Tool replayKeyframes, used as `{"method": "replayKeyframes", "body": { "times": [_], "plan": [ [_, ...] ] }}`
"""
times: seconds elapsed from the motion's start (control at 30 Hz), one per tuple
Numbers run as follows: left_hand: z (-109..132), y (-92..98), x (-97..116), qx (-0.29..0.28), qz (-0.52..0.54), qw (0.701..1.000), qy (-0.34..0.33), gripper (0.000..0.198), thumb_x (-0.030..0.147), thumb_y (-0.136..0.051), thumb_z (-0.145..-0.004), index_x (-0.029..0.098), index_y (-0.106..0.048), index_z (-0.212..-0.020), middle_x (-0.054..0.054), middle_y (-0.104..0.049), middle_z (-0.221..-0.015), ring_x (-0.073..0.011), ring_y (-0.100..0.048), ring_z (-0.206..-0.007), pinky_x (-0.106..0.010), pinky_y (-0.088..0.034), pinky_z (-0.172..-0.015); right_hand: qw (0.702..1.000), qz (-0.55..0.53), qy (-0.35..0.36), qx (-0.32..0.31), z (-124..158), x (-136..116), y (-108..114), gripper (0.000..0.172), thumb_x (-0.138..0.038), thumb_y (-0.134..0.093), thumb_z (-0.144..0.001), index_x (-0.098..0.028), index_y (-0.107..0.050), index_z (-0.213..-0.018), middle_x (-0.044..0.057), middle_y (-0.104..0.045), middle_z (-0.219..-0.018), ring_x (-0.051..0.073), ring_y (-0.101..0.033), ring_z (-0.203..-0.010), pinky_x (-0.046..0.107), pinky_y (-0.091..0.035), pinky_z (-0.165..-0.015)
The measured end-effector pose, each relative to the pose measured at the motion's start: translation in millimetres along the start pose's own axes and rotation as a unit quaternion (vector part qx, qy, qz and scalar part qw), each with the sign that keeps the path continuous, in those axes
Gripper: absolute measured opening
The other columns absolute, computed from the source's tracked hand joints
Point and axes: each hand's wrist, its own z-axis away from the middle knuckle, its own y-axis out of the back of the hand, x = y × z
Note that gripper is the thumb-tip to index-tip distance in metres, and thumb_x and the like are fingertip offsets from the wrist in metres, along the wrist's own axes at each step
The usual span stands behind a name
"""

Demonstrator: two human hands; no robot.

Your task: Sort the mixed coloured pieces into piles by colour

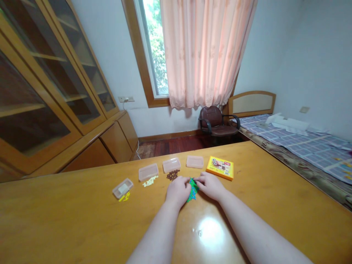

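Note:
A pile of small green and blue pieces point(193, 190) lies on the wooden table between my two hands. At its left edge rests my left hand point(178, 191), fingers curled in and thumb against the pieces. My right hand point(211, 185) reaches the pile's upper right side with bent fingers drawn together. Something small and dark shows at the fingertips where both hands come close; its kind is too small to tell. Just beyond my left hand lies a heap of brown pieces point(173, 175), with cream pieces point(150, 181) and yellow pieces point(124, 197) farther left.
Shallow clear plastic trays point(148, 172) stand in a row behind the heaps. A yellow box point(220, 167) with printed pictures lies beyond my right hand. Past the table point(68, 220) are a brown armchair point(217, 121), a bed point(297, 135) and a glass-door cabinet point(55, 62).

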Motion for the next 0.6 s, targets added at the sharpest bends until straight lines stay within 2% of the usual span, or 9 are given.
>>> {"method": "replayKeyframes", "body": {
  "times": [0.17,0.27,0.37,0.5,0.6],
  "plan": [
    [2.6,1.6,3.9,-0.019,-0.037,0.999,-0.012,0.032,0.03,-0.043,-0.083,0.03,-0.068,-0.103,-0.003,-0.066,-0.09,-0.0168,-0.06,-0.084,-0.026,-0.042,-0.073,0.998,0.037,-0.042,0.027,-4.2,1.3,-3.8,0.033,-0.03,-0.042,-0.087,-0.023,-0.065,-0.111,0.007,-0.068,-0.096,0.019,-0.061,-0.089,0.027,-0.042,-0.079],
    [1.8,1.7,4.4,-0.039,-0.054,0.998,0.002,0.033,0.031,-0.043,-0.084,0.03,-0.066,-0.107,-0.004,-0.067,-0.094,-0.0178,-0.06,-0.086,-0.026,-0.043,-0.074,0.997,0.016,-0.061,0.038,-4.9,2.0,-4.4,0.036,-0.03,-0.042,-0.087,-0.022,-0.061,-0.116,0.007,-0.067,-0.108,0.021,-0.061,-0.098,0.029,-0.043,-0.084],
    [0.6,2.0,4.3,-0.044,-0.055,0.997,0.026,0.035,0.029,-0.042,-0.084,0.029,-0.063,-0.113,-0.004,-0.067,-0.1,-0.018,-0.06,-0.091,-0.026,-0.043,-0.079,0.996,-0.005,-0.074,0.05,-4.0,1.2,-4.3,0.034,-0.029,-0.042,-0.086,-0.022,-0.063,-0.113,0.006,-0.067,-0.11,0.02,-0.061,-0.099,0.029,-0.043,-0.085],
    [1.3,1.7,4.7,-0.03,-0.043,0.999,0.006,0.038,0.027,-0.043,-0.083,0.03,-0.058,-0.118,-0.003,-0.066,-0.108,-0.018,-0.059,-0.097,-0.027,-0.043,-0.083,0.998,-0.019,-0.031,0.048,-2.6,-1.7,-3.6,0.031,-0.026,-0.045,-0.083,-0.021,-0.066,-0.105,0.006,-0.068,-0.104,0.019,-0.061,-0.096,0.029,-0.043,-0.086],
    [2.2,1.1,5.5,-0.048,-0.047,0.998,-0.018,0.036,0.026,-0.044,-0.083,0.031,-0.061,-0.114,-0.002,-0.067,-0.105,-0.0182,-0.06,-0.095,-0.027,-0.044,-0.082,0.999,-0.025,-0.009,0.046,-2.6,-3.0,-3.2,0.03,-0.026,-0.046,-0.082,-0.02,-0.067,-0.103,0.007,-0.069,-0.101,0.019,-0.061,-0.095,0.029,-0.042,-0.086]
  ]
}}
